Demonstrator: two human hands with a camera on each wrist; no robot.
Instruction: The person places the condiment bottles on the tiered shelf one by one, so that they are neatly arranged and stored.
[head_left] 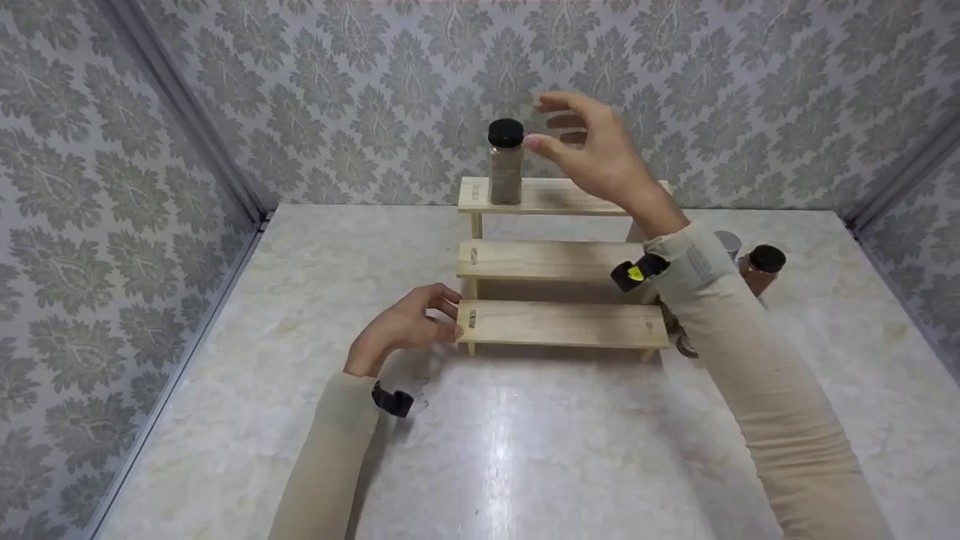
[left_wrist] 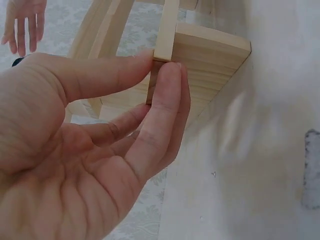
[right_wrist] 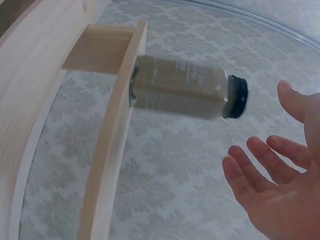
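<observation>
Spice jar (head_left: 506, 161) with one black cap, greyish-brown contents: stands upright on the top step of the wooden rack (head_left: 559, 324), toward that step's left end. Rack count: three steps, rising toward the wall; top step carries this one jar, the other two steps carry nothing. Right hand (head_left: 592, 146) raised at cap height just beside the jar, fingers spread and relaxed, holding nothing; thumb tip very near the cap, and the head view does not settle whether it touches. Right wrist view shows a clear gap between the spread fingers (right_wrist: 250, 172) and the jar (right_wrist: 182, 93). Left hand (head_left: 409, 324) low at the left end of the bottom step; the left wrist view shows thumb and forefinger (left_wrist: 162, 107) pinching the corner of the rack (left_wrist: 210, 55) there, remaining fingers curled under. Two more jars (head_left: 759, 268) on the table (head_left: 300, 285) to the right of the rack, partly hidden behind the right forearm: one brown with a black cap, one with a grey top. Both arms in beige sleeves, one dark wrist mount on each. Marbled pale table, patterned walls around it.
</observation>
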